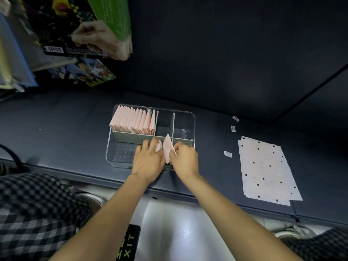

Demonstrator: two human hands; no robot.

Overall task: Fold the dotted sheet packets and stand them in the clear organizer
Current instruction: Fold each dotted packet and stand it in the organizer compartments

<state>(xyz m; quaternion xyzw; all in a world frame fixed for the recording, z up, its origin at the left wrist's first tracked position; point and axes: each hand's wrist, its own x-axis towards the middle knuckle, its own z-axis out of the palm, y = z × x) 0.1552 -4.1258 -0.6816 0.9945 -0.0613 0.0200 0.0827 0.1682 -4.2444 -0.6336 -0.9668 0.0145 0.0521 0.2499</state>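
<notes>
A clear organizer (191, 119) with grey dividers sits on the dark table. Its back left compartment holds a row of several folded pink packets (134, 120) standing upright. Over the front compartment, my right hand (185, 161) pinches a folded pink packet (167, 147) held on edge. My left hand (148, 160) reaches in beside it, fingers touching another folded packet (159, 146) that stands in the front compartment. A stack of flat dotted sheets (267, 170) lies on the table to the right.
Three small white labels (227, 154) lie between the organizer and the sheets. At upper left another person's hand (94, 36) holds printed boxes. The table's front edge runs just below my wrists; checked fabric shows at lower left.
</notes>
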